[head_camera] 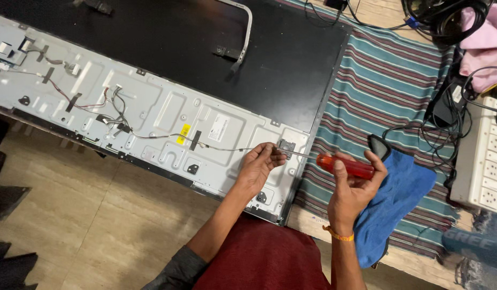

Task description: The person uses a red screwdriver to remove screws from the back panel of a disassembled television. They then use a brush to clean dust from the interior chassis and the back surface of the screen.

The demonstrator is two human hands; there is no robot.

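A flat screen lies face down, showing its silver metal back chassis (pixel 152 107) with thin wires taped across it. My right hand (pixel 353 188) grips a screwdriver with a red handle (pixel 346 166); its shaft reaches left to a small metal bracket (pixel 286 146) near the chassis corner. My left hand (pixel 259 165) pinches the shaft close to the tip, resting on the chassis beside the bracket. An orange band circles my right wrist.
A black rear cover (pixel 178 37) lies behind the chassis with a grey stand piece (pixel 243 37) on it. A striped cloth (pixel 388 86) covers the table, with a blue cloth (pixel 399 198), a white power strip (pixel 482 156), tangled cables and pink fabric (pixel 484 43) at right.
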